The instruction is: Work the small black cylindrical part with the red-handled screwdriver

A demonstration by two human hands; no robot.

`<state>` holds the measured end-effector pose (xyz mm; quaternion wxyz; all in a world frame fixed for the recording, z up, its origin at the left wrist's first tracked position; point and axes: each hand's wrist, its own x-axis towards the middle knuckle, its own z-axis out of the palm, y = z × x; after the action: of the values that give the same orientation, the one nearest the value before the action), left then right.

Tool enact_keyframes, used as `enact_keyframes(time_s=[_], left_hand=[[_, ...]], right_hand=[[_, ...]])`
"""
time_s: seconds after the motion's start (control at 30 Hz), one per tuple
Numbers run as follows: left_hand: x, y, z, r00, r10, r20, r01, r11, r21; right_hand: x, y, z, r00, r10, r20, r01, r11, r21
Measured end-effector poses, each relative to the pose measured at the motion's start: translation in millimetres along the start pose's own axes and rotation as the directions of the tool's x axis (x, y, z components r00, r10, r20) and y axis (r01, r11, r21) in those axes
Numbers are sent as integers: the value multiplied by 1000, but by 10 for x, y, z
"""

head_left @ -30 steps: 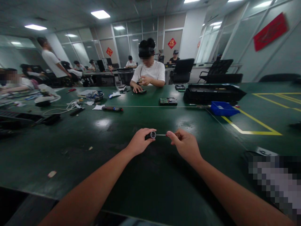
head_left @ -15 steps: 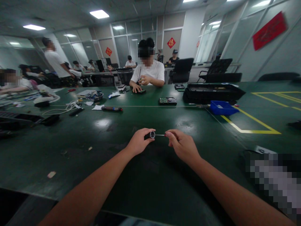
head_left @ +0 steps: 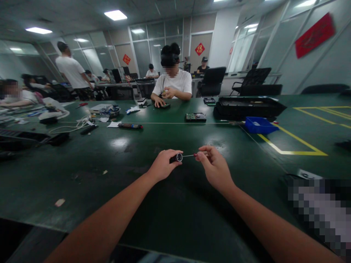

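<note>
Over the middle of the green table (head_left: 170, 226), my left hand (head_left: 161, 165) is closed around a short black cylinder (head_left: 178, 157) that looks like a flashlight. Its round, silver-rimmed end faces me, while my fingers cover much of its body. Just to the right, my right hand (head_left: 215, 164) pinches the red and clear handle of a screwdriver (head_left: 189, 156). The thin metal shaft points left, and its tip meets the cylinder's rim or passes behind it; I cannot tell which.
Beyond my hands lie a dark pen-shaped tool (head_left: 130, 126), a hard drive (head_left: 195, 117), a blue bin (head_left: 260, 126) and a long black tray (head_left: 248, 107). Cables and loose parts (head_left: 105, 109) clutter the left. Across the table, a person (head_left: 172, 86) handles a small dark device.
My right hand's fingers have loosened and shifted on the screwdriver, showing more of its handle. The left hand keeps its hold. A standing person at the back left has moved right.
</note>
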<state>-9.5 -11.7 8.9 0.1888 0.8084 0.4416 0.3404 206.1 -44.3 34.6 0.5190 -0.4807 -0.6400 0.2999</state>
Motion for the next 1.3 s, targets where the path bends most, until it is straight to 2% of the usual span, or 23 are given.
enact_keyframes(time_s=[0.1, 0.17, 0.27, 0.37, 0.53, 0.67, 0.97, 1.17, 1.23, 1.3], left_hand=[[1, 13, -17, 1000, 8, -5, -8, 1000, 20], [2, 31, -40, 1000, 22, -11, -22, 998, 65], [3, 56, -67, 999, 37, -2, -37, 991, 127], [5, 48, -60, 999, 29, 30, -33, 990, 139], [13, 1, -17, 999, 30, 42, -34, 995, 99], [12, 9, -10, 999, 28, 29, -30, 995, 93], [12, 20, -13, 1000, 1, 10, -1, 998, 55], [3, 41, -29, 1000, -18, 2, 18, 999, 35], [0, 46, -29, 1000, -29, 5, 29, 999, 29], [-2, 47, -24, 999, -42, 3, 42, 999, 22]], right_hand=[[36, 74, 42, 994, 107, -7, -102, 965, 240], [66, 129, 51, 982, 190, 3, -176, 904, 390], [112, 208, 28, 955, 289, 62, -281, 824, 492], [149, 265, -15, 944, 320, 82, -322, 835, 447], [160, 278, -17, 954, 296, -59, -246, 875, 417], [134, 245, 18, 967, 254, -28, -221, 887, 406], [96, 179, -29, 990, 140, -5, -137, 977, 164], [111, 215, -15, 986, 162, 34, -166, 948, 271], [107, 197, -16, 986, 165, 27, -167, 954, 248], [96, 154, -32, 989, 149, 6, -148, 977, 156]])
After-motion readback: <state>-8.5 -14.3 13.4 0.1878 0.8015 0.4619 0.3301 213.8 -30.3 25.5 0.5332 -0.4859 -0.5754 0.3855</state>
